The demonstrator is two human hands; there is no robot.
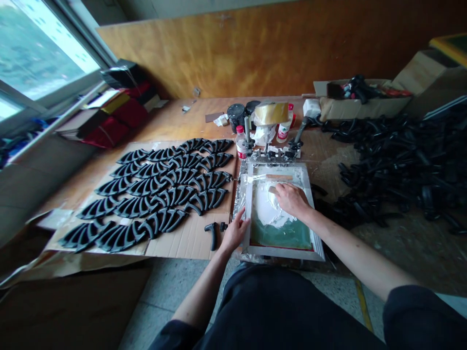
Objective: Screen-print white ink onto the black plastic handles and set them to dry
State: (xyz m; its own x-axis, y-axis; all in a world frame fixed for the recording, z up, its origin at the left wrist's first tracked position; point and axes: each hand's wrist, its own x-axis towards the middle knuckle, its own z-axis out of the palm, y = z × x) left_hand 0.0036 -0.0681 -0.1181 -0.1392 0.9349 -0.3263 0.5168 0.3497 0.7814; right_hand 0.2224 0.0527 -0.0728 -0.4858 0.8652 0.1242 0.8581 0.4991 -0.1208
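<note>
My right hand (292, 199) is closed on a small squeegee (272, 190), its blade against the white ink on the screen. White ink (263, 206) is spread over the upper part of the green mesh (277, 236). At the left rim of the metal screen printing frame (318, 248), my left hand (235, 232) holds the edge with thumb and fingers; its fingertips are partly hidden. Just left of that hand lie a curved black plastic handle (213, 236) and a small black part (224, 226). A wooden strip (279, 177) lies across the top of the screen.
Rows of black handles (134, 204) cover cardboard (175, 243) on the left. A heap of black parts (412, 170) fills the right. Behind the frame stand its hinge clamps (272, 154), a red-capped bottle (241, 142), black tubs (236, 116) and a tape roll (270, 113).
</note>
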